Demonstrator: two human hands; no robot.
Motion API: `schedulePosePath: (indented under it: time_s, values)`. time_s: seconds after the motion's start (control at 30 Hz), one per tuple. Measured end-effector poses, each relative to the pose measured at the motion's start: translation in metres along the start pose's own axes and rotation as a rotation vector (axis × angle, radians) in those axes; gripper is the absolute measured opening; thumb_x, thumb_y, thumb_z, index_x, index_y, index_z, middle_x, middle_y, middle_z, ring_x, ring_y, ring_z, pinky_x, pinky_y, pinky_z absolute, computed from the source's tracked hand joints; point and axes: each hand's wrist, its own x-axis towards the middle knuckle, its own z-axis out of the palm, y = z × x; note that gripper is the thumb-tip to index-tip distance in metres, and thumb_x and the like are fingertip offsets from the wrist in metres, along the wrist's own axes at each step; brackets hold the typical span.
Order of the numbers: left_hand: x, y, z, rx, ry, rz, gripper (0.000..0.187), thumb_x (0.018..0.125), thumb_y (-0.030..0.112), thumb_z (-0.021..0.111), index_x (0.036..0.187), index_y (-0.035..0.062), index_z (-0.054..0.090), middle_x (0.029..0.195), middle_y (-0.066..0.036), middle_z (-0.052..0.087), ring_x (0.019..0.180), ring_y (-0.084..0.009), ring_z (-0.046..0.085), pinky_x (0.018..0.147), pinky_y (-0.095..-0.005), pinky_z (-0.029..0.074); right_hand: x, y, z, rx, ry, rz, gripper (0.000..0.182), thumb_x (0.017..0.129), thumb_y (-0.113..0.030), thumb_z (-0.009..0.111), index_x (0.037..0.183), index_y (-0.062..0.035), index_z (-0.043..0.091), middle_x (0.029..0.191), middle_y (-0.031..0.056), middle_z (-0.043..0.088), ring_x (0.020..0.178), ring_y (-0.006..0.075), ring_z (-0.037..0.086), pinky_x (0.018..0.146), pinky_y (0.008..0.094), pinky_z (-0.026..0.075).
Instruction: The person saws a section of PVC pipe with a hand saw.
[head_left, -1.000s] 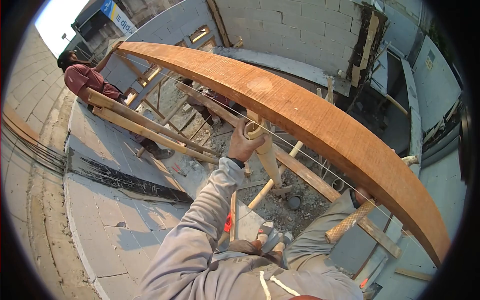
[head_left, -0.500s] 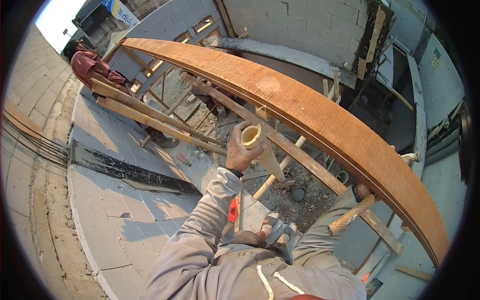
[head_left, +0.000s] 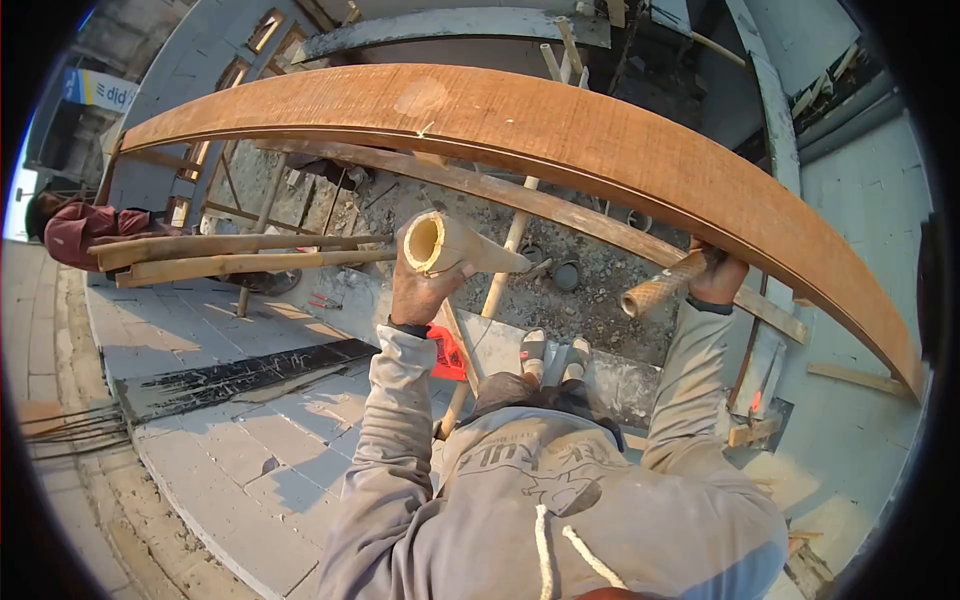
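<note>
Holding a hollow bamboo pole (head_left: 484,252) by its open top in the left hand (head_left: 414,290), with fingers curled round it, in the middle of the scene, on the near side of the big curved plank (head_left: 600,135). To the right, under the plank, by a patterned stick (head_left: 660,286), reaching with the right hand (head_left: 722,276); can't tell how tight, with fingers partly hidden. Could tip the pole onto the rubble (head_left: 610,275) from a loose left grip, or knock the plank with a careless swing.
</note>
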Motion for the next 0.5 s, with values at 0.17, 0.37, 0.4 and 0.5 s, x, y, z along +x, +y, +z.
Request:
schedulePosePath:
  time_s: [0.17,0.37,0.4,0.5]
  values:
    - [-0.014,-0.004,0.058,0.122,-0.416,0.187,0.082,0.064,0.017,0.088,0.13,0.0044,0.042,0.127,-0.013,0.053,0.112,-0.0244,0.056,0.093,-0.0363,0.047,-0.049,0.019,-0.119,-0.172,0.329,0.65,0.016,0.091,-0.017,0.059,0.082,-0.0045,0.055,0.069,0.0078,0.058,0.063,0.023,0.06,0.055,0.0379,0.05]
    - [-0.043,0.012,0.191,0.011,-0.66,0.411,0.068,0.066,0.021,0.087,0.12,0.0019,0.05,0.122,-0.013,0.058,0.108,-0.0256,0.059,0.092,-0.0367,0.048,-0.129,0.008,-0.283,-0.776,0.508,0.99,0.027,0.087,-0.02,0.066,0.066,-0.006,0.055,0.06,0.0078,0.057,0.049,0.0208,0.057,0.041,0.0355,0.045]
    - [-0.048,0.017,0.211,0.07,-0.698,0.41,0.067,0.065,0.021,0.086,0.119,0.003,0.051,0.113,-0.013,0.063,0.103,-0.0258,0.062,0.088,-0.0366,0.05,-0.149,0.005,-0.299,-1.019,0.465,1.065,0.028,0.085,-0.02,0.068,0.065,-0.0056,0.056,0.059,0.0082,0.058,0.046,0.021,0.056,0.04,0.0352,0.044]
    - [-0.064,0.032,0.27,0.086,-0.853,0.376,0.067,0.063,0.021,0.086,0.118,0.0029,0.052,0.108,-0.013,0.064,0.097,-0.0267,0.064,0.085,-0.0363,0.051,-0.219,0.014,-0.393,-0.949,0.535,0.889,0.026,0.082,-0.021,0.07,0.065,-0.0039,0.059,0.058,0.0088,0.059,0.042,0.0217,0.054,0.038,0.0366,0.041]
